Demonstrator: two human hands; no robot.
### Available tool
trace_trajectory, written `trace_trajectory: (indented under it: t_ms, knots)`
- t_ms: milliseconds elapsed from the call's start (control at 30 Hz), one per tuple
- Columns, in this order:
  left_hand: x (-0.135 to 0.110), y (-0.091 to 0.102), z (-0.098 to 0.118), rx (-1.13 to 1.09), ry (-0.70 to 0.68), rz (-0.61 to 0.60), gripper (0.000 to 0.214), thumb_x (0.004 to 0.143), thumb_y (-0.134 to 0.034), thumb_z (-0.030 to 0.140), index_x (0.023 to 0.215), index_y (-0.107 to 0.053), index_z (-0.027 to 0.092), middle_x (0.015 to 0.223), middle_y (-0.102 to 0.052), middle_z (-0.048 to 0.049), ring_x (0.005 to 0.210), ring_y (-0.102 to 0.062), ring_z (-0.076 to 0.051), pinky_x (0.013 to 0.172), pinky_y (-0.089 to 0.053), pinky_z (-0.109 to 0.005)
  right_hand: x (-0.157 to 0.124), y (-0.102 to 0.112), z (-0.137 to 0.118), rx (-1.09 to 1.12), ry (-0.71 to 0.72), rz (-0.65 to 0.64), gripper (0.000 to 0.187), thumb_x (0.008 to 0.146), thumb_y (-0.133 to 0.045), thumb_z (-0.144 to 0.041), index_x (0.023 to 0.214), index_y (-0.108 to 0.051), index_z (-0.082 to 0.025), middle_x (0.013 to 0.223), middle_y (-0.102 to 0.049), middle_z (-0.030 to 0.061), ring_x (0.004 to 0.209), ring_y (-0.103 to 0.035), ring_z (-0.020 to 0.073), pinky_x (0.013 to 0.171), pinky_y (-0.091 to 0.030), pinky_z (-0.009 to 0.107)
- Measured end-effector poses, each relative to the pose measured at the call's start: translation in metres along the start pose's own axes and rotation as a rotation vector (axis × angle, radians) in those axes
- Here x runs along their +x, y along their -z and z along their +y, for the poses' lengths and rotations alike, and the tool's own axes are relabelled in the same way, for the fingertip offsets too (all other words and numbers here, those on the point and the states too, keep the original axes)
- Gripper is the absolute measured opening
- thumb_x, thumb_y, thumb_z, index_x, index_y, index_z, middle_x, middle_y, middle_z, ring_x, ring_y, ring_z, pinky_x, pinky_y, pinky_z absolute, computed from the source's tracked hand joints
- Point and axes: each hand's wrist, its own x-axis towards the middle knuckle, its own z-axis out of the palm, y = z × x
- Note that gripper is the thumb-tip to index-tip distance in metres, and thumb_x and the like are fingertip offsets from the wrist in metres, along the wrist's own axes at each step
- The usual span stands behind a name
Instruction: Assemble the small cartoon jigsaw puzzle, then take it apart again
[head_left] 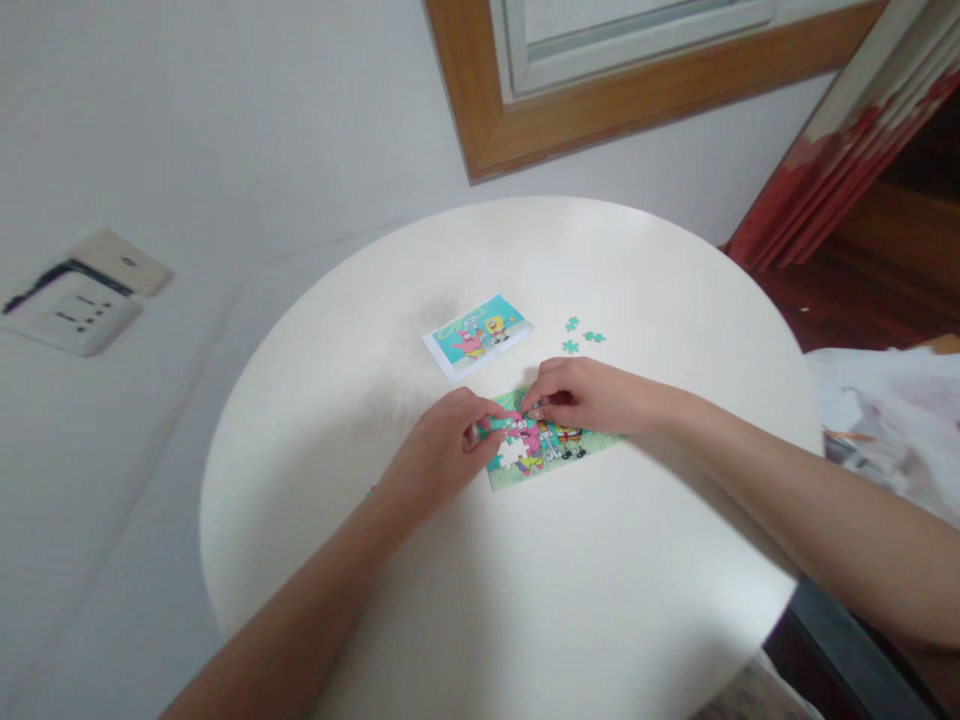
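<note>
A partly assembled jigsaw puzzle (551, 462) with pink and yellow cartoon figures lies on the white round table (600, 590). A white gap shows in its left part. My left hand (454, 432) is at the puzzle's left edge, its thumb and index finger curled onto it. Over the upper middle of the puzzle, my right hand (576, 392) pinches what seems to be a puzzle piece, mostly hidden by the fingers. Three loose teal puzzle pieces (571, 346) lie beyond my right hand. Something small and coloured (370, 491) peeks out beside my left wrist.
A picture card (480, 335) with the same cartoon figures lies flat behind the puzzle. The table stands against a white wall with a socket (82, 310) and a wood-framed window (480, 120). A red and white curtain (810, 190) hangs at the right, above white crumpled material (892, 400).
</note>
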Motion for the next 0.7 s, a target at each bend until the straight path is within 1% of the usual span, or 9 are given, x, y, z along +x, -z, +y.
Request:
trace_trajectory:
  t_ms: [133,267,433,600,700]
  knots:
    - [-0.0034,-0.0010,-0.0012,0.068,-0.056,-0.013,0.022,0.083,-0.065,0.027,0.105,-0.065,0.025,0.092,-0.054,-0.0009,0.074,-0.054,-0.014,0.073,-0.047,-0.028,-0.0002,-0.0002,0.0009,0.009,0.006,0.005,0.027,0.082,-0.056,-0.011,0.102,-0.074,-0.016,0.087,-0.061,0.0064,0.073,-0.056,0.0131,0.067,-0.044,0.024]
    - [-0.0038,-0.0031,-0.0013,0.103,-0.065,-0.015,0.021,0.084,-0.065,0.028,0.104,-0.065,0.024,0.094,-0.053,-0.0016,0.083,-0.057,-0.016,0.081,-0.049,-0.031,-0.0003,0.0001,0.0004,0.011,0.004,0.005,0.025,0.082,-0.057,-0.011,0.100,-0.074,-0.016,0.086,-0.061,0.0059,0.073,-0.056,0.0132,0.067,-0.044,0.024]
    - [-0.0036,-0.0032,-0.0008,0.108,-0.073,-0.023,0.017,0.086,-0.062,0.027,0.102,-0.064,0.023,0.095,-0.053,-0.0026,0.086,-0.058,-0.017,0.085,-0.048,-0.032,-0.0009,-0.0001,0.0005,0.009,-0.008,0.002,0.025,0.083,-0.057,-0.012,0.101,-0.074,-0.016,0.087,-0.060,0.0058,0.073,-0.056,0.0131,0.067,-0.043,0.024]
    - [-0.0050,-0.0029,-0.0014,0.121,-0.122,-0.018,0.020,0.086,-0.061,0.025,0.106,-0.063,0.022,0.096,-0.053,-0.0033,0.090,-0.058,-0.018,0.087,-0.048,-0.032,-0.0010,-0.0004,0.0005,0.010,-0.015,0.004,0.026,0.083,-0.057,-0.011,0.102,-0.074,-0.015,0.088,-0.061,0.0066,0.074,-0.057,0.0136,0.067,-0.044,0.024]
    - [-0.0050,-0.0028,-0.0016,0.129,-0.128,-0.030,0.022,0.086,-0.061,0.023,0.108,-0.063,0.022,0.097,-0.053,-0.0039,0.091,-0.057,-0.018,0.087,-0.048,-0.033,-0.0005,-0.0002,-0.0002,0.013,-0.007,0.005,0.026,0.082,-0.057,-0.010,0.102,-0.074,-0.014,0.088,-0.062,0.0071,0.075,-0.058,0.0141,0.068,-0.044,0.024]
